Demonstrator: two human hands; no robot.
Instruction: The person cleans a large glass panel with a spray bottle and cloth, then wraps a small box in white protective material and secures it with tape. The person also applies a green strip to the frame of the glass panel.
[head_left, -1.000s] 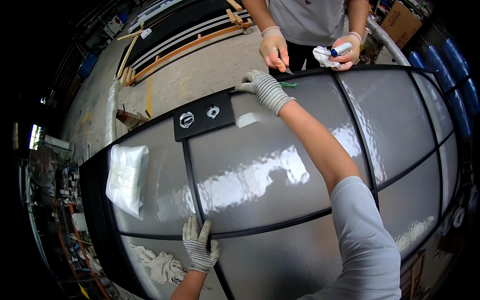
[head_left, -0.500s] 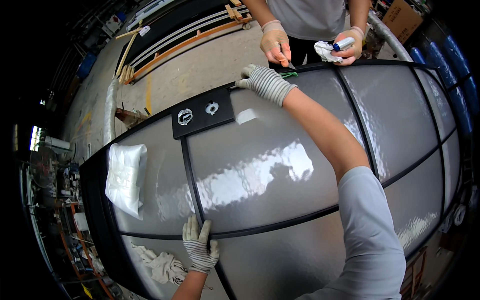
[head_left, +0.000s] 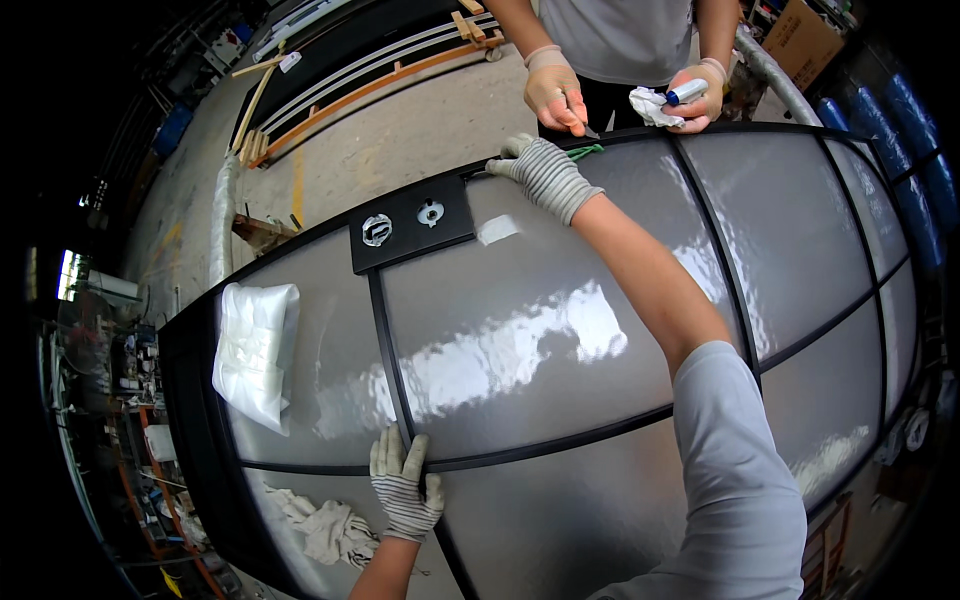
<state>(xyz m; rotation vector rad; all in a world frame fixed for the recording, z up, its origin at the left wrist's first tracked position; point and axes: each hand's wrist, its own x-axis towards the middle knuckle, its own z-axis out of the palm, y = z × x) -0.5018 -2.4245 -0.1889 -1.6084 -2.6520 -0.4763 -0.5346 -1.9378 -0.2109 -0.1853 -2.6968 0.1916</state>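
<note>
A large black-framed glass door panel (head_left: 560,453) lies flat before me, its textured grey glass divided by black bars. My left hand (head_left: 406,487), in a striped grey-white glove, rests with fingers apart where two bars cross. My right hand (head_left: 547,174), gloved alike, reaches to the far edge, its fingers curled over the door frame beside a green cord (head_left: 584,152). To its left is a black lock plate (head_left: 412,229) with two round cut-outs. A crumpled pale cloth (head_left: 335,532) lies left of my left hand, and a folded white plastic packet (head_left: 255,355) farther left.
Across the panel stands a co-worker in a grey shirt, whose gloved hand (head_left: 693,98) holds a blue-and-white marker and crumpled white tissue (head_left: 652,104). Blue-wrapped rolls (head_left: 890,130) stand at the right. A rack with orange rails (head_left: 375,88) is on the floor beyond.
My right hand has slid slightly to the right along the far edge. My left hand stays on the bar crossing. The whole view has shifted a little.
</note>
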